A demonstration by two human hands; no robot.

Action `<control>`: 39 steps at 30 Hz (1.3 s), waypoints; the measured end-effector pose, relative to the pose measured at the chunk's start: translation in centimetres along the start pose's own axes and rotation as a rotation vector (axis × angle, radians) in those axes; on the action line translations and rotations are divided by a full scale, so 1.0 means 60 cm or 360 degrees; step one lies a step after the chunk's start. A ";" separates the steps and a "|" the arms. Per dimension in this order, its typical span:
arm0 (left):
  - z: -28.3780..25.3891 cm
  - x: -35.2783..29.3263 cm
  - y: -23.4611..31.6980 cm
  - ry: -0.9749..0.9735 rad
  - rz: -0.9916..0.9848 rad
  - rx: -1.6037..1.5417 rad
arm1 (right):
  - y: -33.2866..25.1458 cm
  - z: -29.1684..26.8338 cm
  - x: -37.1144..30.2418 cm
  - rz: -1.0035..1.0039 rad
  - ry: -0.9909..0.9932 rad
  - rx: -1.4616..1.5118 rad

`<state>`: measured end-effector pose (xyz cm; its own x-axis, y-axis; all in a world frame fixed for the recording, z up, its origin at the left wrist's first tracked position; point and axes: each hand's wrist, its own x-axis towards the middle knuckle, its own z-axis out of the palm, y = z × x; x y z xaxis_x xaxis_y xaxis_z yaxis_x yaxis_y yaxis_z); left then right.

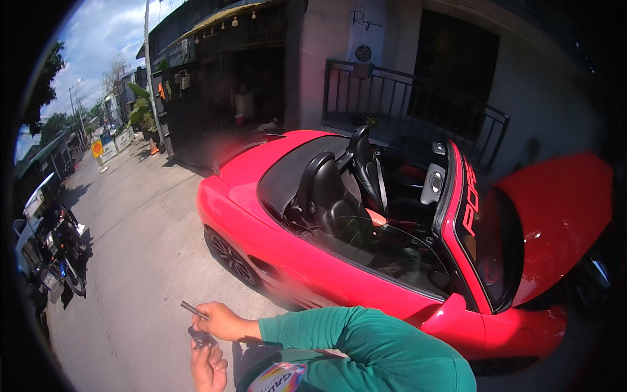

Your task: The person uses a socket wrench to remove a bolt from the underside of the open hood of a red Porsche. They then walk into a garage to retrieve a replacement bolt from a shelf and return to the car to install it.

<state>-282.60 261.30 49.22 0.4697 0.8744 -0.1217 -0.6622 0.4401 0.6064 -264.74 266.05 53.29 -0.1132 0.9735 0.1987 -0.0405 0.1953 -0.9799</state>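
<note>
My right hand comes in from the right in a green sleeve, its fingers closed on a short, dark metal rod. One end of the rod sticks out past the fingertips. Just below it, my left hand pinches a small dark part of irregular shape. What this part is cannot be made out. Both hands are close together over the pavement, beside a red convertible car. The right forearm passes in front of the car's side.
The convertible's roof is down, showing black seats; its front hood is raised. Parked motorcycles line the left side. Barriers stand along the concrete road. Behind the car are a dark open garage and a metal railing.
</note>
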 end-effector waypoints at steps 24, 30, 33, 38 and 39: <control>-0.628 1.635 0.763 0.0373 -0.0345 -0.0243 | 0.614 -0.133 1.825 0.0295 -0.0436 -0.0353; -0.844 2.062 0.975 0.0322 -0.0341 -0.0194 | 0.813 -0.135 2.298 0.0342 -0.0399 -0.0261; -0.932 2.288 1.088 0.0240 -0.0406 -0.0155 | 0.905 -0.153 2.540 0.0261 -0.0297 -0.0213; -0.980 2.651 1.298 0.0297 -0.0359 -0.0214 | 0.902 -0.232 2.890 0.0424 -0.0171 -0.0148; -0.977 2.727 1.327 0.0348 -0.0330 -0.0254 | 0.928 -0.257 2.964 0.0441 -0.0135 -0.0134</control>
<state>-292.71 451.41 31.55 0.4789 0.7786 -0.4055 -0.6570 0.6243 0.4226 -271.84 451.91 33.79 -0.1910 0.9784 -0.0794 0.0854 -0.0640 -0.9943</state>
